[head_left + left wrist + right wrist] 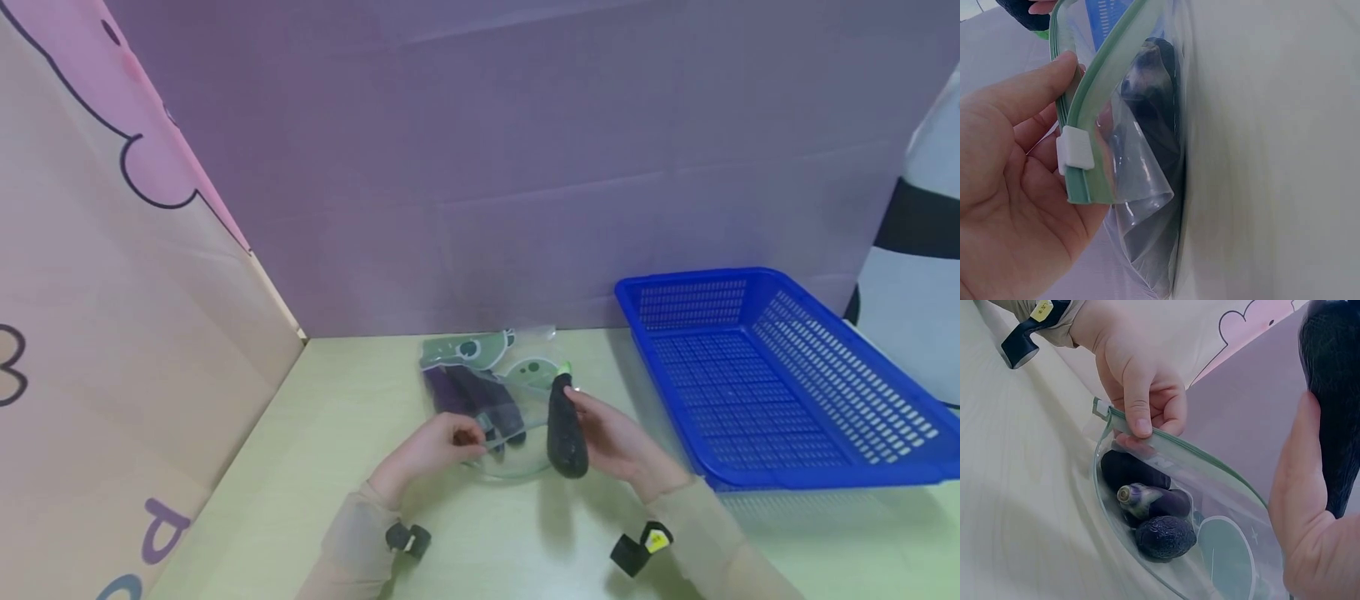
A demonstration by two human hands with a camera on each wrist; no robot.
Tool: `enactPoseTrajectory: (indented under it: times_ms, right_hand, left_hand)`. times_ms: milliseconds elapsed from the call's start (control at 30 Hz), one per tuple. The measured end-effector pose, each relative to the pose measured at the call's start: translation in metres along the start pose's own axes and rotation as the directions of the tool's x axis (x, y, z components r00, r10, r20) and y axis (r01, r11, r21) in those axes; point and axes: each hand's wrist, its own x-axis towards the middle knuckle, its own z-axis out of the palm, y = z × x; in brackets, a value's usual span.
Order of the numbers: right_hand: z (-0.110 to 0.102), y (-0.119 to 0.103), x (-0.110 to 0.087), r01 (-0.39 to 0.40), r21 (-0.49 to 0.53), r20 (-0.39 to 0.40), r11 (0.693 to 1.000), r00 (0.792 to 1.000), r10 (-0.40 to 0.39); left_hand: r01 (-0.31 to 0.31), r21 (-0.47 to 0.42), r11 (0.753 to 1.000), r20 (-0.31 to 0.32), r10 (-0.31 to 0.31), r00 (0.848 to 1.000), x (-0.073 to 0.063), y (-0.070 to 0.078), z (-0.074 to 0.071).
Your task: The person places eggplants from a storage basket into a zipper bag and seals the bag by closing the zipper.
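My left hand [431,446] pinches the green-edged mouth of a clear zip bag [465,352], close to its white slider [1075,149]. The mouth gapes apart in the right wrist view. Inside lie a smooth dark eggplant [1135,470], a purple one with a pale stem end [1161,502], and a wrinkled, dark rounded thing [1166,539] like an avocado. In my right hand [611,437] is a long dark eggplant [566,429], held upright with its green tip on top. It overlaps the bag's right side in the head view.
A blue plastic basket [663,375] with slotted sides stands on the right of the pale table [345,400]. Behind rises a purple backdrop [487,167], and a printed panel [150,292] closes off the left side.
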Motion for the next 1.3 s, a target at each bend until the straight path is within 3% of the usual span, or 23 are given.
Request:
enactPoseTrajectory:
  times_ms: [333, 600, 733, 1300]
  right_hand:
    - [0.004, 0.001, -0.003, -0.033, -0.041, 0.119, 0.999, 0.992, 0.037]
    - [0.008, 0.010, -0.002, -0.167, -0.209, -0.020, 0.964, 0.986, 0.166]
    - [0.008, 0.014, -0.002, -0.190, -0.259, -0.045, 0.947, 0.982, 0.185]
    - [0.009, 0.023, 0.002, -0.238, -0.327, 0.000, 0.915, 0.968, 0.252]
  left_hand:
    - [0.013, 0.003, 1.000, -0.003, -0.013, 1.000, 0.000, 0.003, 0.000]
    - [0.045, 0.023, 0.999, -0.011, -0.045, 0.999, -0.002, 0.005, 0.000]
    - [0.049, 0.022, 0.999, -0.013, -0.049, 0.999, -0.003, 0.008, -0.001]
    - [0.027, 0.009, 1.000, -0.002, -0.027, 1.000, -0.001, 0.006, 0.000]
